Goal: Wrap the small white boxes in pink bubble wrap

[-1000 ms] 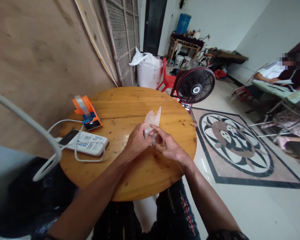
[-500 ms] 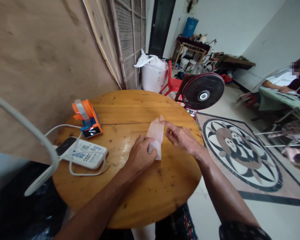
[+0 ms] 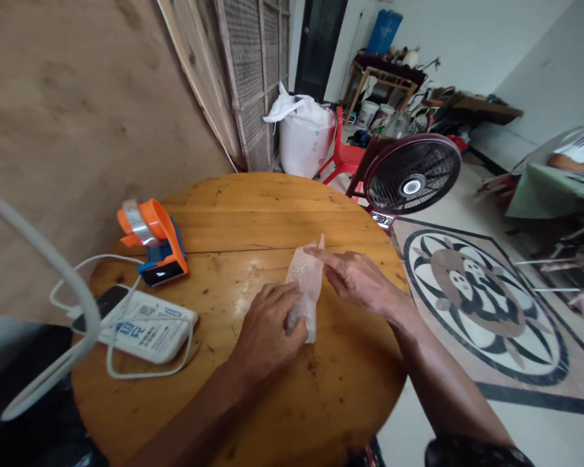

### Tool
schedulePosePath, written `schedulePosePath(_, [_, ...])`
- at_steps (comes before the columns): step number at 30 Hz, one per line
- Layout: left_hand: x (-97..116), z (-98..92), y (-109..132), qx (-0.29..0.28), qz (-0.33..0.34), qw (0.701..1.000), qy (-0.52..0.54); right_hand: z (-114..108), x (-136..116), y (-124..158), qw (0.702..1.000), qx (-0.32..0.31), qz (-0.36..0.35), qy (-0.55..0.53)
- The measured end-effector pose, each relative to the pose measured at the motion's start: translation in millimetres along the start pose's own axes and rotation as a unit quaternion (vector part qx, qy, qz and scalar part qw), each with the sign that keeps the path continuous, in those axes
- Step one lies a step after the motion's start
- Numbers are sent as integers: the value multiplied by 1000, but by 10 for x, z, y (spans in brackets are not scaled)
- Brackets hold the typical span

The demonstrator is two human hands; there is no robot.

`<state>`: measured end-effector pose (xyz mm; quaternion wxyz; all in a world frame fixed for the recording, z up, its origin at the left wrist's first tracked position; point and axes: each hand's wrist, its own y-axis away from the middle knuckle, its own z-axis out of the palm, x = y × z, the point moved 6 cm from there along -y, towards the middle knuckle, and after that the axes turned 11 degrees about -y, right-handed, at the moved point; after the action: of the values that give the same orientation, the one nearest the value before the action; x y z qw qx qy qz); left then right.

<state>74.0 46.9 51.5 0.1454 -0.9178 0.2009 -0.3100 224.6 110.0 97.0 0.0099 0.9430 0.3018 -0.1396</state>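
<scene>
A small clear plastic bag with something pale inside lies on the round wooden table, near its right side. My left hand curls over the bag's lower end and presses it to the wood. My right hand pinches the bag's upper edge between thumb and fingers and holds it stretched out.
At the table's left stand an orange tape dispenser, a white power strip with a looped white cable and a dark phone. A white lamp arm crosses the left. On the floor beyond stand a fan, a white sack and a red chair.
The bag was held up between both hands; now it is laid flat on the table. My right hand has moved from the bag's base to its top edge.
</scene>
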Motion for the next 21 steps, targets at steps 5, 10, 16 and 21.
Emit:
schedulePosePath(5, [4, 2, -14, -11, -7, 1000, 18, 30, -152, -93, 998, -19, -52, -13])
schedulePosePath(10, [15, -8, -18, -15, -7, 1000, 14, 225, -198, -166, 997, -15, -74, -31])
schedulePosePath(16, [24, -8, -6, -29, -29, 999, -10, 416, -197, -253, 998, -65, -28, 2])
schedulePosePath(21, [68, -46, 3, 11, 3, 999, -44, 435, -175, -263, 996, -91, -10, 5])
